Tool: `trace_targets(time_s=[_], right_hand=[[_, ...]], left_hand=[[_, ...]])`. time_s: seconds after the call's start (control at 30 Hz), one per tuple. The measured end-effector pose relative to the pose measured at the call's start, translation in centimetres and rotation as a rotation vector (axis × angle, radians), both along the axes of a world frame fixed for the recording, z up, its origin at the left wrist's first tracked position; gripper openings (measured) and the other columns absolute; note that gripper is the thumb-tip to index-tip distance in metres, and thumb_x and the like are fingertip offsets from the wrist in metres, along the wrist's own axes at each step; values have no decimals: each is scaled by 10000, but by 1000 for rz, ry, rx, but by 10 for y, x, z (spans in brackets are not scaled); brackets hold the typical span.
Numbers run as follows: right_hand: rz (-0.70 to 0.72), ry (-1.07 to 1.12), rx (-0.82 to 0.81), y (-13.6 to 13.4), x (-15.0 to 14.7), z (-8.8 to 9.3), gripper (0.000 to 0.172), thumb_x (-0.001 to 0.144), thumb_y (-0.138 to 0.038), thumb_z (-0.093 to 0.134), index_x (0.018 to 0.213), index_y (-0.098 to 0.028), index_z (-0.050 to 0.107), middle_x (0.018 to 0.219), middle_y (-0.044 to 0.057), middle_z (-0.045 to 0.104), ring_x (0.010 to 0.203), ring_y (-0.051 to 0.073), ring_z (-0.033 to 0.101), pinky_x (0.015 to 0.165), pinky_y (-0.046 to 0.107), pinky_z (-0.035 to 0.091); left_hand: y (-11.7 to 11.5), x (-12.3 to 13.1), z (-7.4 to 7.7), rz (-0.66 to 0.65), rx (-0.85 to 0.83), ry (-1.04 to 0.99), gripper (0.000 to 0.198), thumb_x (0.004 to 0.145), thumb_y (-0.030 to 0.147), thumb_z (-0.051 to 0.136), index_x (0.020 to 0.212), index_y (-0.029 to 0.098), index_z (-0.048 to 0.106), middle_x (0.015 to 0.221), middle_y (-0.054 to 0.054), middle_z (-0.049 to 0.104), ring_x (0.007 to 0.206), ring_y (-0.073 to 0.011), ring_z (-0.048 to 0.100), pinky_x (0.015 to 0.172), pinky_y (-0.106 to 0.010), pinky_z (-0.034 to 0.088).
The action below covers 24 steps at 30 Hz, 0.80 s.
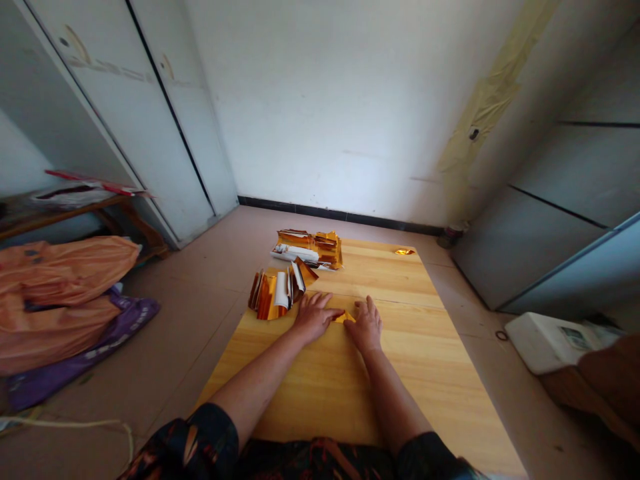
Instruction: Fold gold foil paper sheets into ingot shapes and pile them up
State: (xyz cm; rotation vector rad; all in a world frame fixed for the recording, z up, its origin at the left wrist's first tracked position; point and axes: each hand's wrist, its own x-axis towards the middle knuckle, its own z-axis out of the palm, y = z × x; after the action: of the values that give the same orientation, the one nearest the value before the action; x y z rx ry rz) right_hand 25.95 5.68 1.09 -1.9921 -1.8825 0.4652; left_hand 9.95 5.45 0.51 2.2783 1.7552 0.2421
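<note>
On the wooden table, a small piece of folded gold foil paper point(345, 317) lies between my two hands. My left hand point(314, 320) rests at its left side, fingers spread, with the thumb touching the paper's left end. At the other side is my right hand point(367, 327), palm down with fingers stretched forward and the thumb at the paper's right corner. Both hands partly cover the ends of the paper. Just beyond my left hand stands a bundle of gold and white folded paper sheets point(281, 292).
A second pile of gold and white paper point(310, 251) sits at the table's far left. One small folded gold piece point(405, 252) lies near the far right corner. Orange and purple bags point(65, 293) are left of the table point(440, 400); a white box point(543, 340) is on the right.
</note>
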Motion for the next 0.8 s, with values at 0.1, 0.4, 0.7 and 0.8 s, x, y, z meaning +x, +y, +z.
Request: trace_targets(time_s=[0.1,0.4,0.7,0.8], right_hand=[[-3,14,15,1,7,-2,485,687,-170,548,1171,-167,552,1454,111,327,1256,259,399,1025,350,303],[15,67,142,9,20,-21,434,654,-80,493,1063,-173,605,1362,127,451,1199,249,470,973,340,364],[35,55,133,12,24,-24,391,690,-73,474,1043,-157,620,1329,121,485,1217,225,453,963,323,381],[37,38,149,11,24,-23,382,700,-80,493,1047,-175,624,1318,108,497,1203,222,465,952,319,389]], left_hand=[[1,-1,2,-19,-32,9,434,895,227,442,1221,507,505,1481,48,320,1358,-289,255,1075,-583,156],[7,-9,4,-95,-109,13,476,898,207,415,1246,529,458,1507,66,261,1366,-285,230,1062,-589,175],[9,-13,12,-131,-174,26,519,873,179,416,1256,530,441,1513,82,237,1382,-271,190,1069,-583,170],[8,-12,12,-121,-166,19,530,857,172,431,1248,529,451,1508,81,252,1379,-264,201,1076,-576,161]])
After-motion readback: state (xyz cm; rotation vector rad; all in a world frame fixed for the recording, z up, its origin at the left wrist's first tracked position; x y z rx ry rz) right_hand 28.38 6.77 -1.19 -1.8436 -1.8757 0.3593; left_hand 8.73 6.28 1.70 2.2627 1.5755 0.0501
